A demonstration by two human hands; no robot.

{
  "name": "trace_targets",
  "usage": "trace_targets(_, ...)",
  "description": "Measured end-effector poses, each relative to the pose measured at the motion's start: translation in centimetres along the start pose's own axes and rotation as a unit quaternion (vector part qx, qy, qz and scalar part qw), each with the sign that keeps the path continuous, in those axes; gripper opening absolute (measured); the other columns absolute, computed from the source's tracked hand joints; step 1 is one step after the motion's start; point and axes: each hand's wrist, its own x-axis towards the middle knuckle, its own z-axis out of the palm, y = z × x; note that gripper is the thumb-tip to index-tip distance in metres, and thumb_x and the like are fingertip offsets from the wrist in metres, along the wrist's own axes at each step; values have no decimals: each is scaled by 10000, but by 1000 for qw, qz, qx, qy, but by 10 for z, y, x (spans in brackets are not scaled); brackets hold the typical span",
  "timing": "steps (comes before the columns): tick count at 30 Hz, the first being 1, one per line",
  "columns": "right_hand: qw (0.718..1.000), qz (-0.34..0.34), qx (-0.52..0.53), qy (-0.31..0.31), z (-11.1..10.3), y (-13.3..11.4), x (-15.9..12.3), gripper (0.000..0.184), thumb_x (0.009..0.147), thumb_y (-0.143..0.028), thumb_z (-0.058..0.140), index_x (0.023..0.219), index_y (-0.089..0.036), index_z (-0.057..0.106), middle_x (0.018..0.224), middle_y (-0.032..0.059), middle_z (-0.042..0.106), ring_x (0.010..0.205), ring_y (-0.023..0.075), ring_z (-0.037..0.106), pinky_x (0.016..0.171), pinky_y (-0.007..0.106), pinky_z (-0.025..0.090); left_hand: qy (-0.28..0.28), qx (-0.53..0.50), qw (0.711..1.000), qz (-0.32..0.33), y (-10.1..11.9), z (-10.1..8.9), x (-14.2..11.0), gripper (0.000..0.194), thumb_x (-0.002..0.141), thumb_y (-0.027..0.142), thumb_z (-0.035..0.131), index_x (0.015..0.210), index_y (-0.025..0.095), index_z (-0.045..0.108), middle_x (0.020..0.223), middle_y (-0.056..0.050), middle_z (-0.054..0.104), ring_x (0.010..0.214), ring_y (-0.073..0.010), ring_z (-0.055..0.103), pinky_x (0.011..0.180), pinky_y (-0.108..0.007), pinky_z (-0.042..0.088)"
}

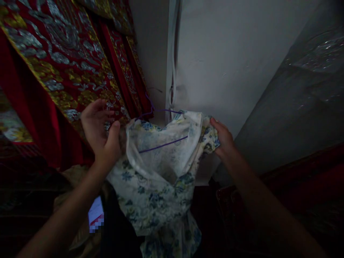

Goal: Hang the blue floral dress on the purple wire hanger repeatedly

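A white dress or top with blue and yellow flowers (156, 197) hangs in front of me on a thin purple hanger (163, 144). The hanger's hook and upper wire show above the wide V-shaped neckline, and its lower bar crosses inside it. My right hand (224, 138) pinches the short sleeve on the right side. On the other side my left hand (102, 130) is raised beside the left shoulder of the garment, fingers apart and slightly curled, with nothing seen in it. The lower end of the garment runs out of view.
Red cloth embroidered in gold and silver (72, 61) hangs at the left. Behind the garment stands a pale wall (220, 53) with a white cable (173, 64) down its corner. A lit screen (96, 211) glows at lower left. Plastic sheeting (317, 61) covers the right.
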Motion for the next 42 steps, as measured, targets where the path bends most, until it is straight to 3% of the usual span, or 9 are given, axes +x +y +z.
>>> trace_targets(3,999,-45,14,12,2,-4,24,273,775,-455,739,821,-217,613,739,10,660,820,239,729,713,369,614,-18,34,999,31,-11,4,-27,334,931,313,609,1254,249,553,1204,-60,620,1090,-232,584,961,-389,460)
trace_targets(8,993,-61,51,86,-16,-1,24,148,844,-359,641,890,-220,622,896,28,701,874,216,725,757,372,616,-395,57,917,-24,-24,26,-81,539,940,194,527,1471,275,487,1001,-46,688,933,-218,642,904,-353,476)
trace_targets(13,988,-41,33,143,-42,16,-5,174,827,-379,682,899,-230,626,874,19,698,804,206,720,713,365,613,-501,78,850,-145,-41,58,-129,588,942,195,493,1525,227,419,1012,-64,693,842,-211,650,814,-337,488)
trace_targets(20,980,-75,-7,186,-63,24,-19,304,700,-306,760,971,-213,658,850,-27,677,780,154,673,695,269,555,-424,30,874,-236,-34,63,-198,202,997,285,460,945,197,635,924,-81,683,895,-247,643,841,-358,468)
trace_targets(24,936,-168,-55,304,-79,73,-101,152,821,-298,671,953,-245,619,894,-37,632,791,114,637,690,216,513,-349,-40,880,-320,3,50,-216,260,1027,360,441,897,223,620,778,-23,638,766,-214,621,745,-318,458)
trace_targets(26,948,-126,-116,267,-73,103,-157,86,884,-317,614,883,-231,604,799,-28,601,712,133,612,642,234,507,-317,-65,879,-350,19,44,-217,261,1026,386,456,929,229,640,752,-13,626,753,-209,615,739,-313,460)
trace_targets(30,978,24,-205,-36,-40,137,-220,230,885,-392,644,1008,-198,653,880,52,703,805,206,678,716,315,561,-296,-148,858,-393,36,41,-216,225,1002,409,528,1133,247,612,820,-18,670,788,-203,643,755,-308,489)
trace_targets(37,969,-46,-235,-57,-14,146,-196,268,871,-449,616,760,-206,602,728,27,654,709,205,633,660,307,521,-204,-277,795,-500,48,62,-206,446,864,474,713,882,269,318,733,35,709,338,-54,360,394,-200,241)
trace_targets(42,971,2,-239,-24,-22,173,-186,302,889,-481,620,765,-207,638,687,19,656,658,201,620,630,305,497,-93,-324,799,-498,44,83,-130,575,684,314,801,821,261,245,667,61,707,294,-2,251,355,-162,115)
